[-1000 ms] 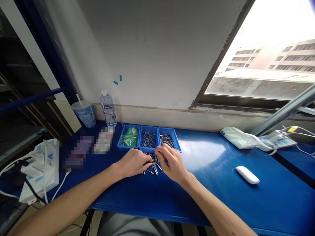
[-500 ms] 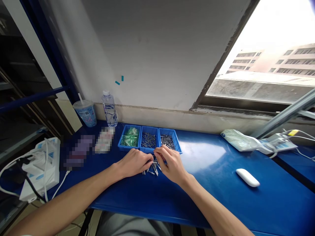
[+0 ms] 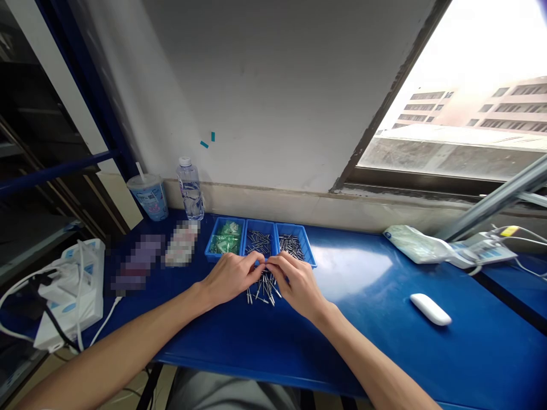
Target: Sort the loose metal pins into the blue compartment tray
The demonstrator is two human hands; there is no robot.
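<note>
My left hand [image 3: 233,277] and my right hand [image 3: 298,283] meet fingertip to fingertip in front of the blue bins. Both are closed in a pinch; whatever lies between the fingers is too small or hidden to make out. Beneath them a loose pile of thin metal pins, rivet-like in shape [image 3: 267,289], lies on the blue table. Behind stand three joined blue bins: the left bin [image 3: 208,250] holds small green-tinted packets [image 3: 226,238], the middle bin [image 3: 273,228] dark thin metal pieces [image 3: 257,243], the right bin [image 3: 310,250] more silvery metal pins [image 3: 291,246].
At the back left stand a lidded cup with a straw [image 3: 149,196] and a water bottle [image 3: 190,191]. A power strip with cables [image 3: 88,290] lies at the left edge. A white oval case [image 3: 429,309], a plastic packet [image 3: 416,244] and another power strip [image 3: 485,249] are on the right.
My left hand has moved slightly up and its fingertips now meet those of my right hand. The right hand has shifted only a little; the bins stay put.
</note>
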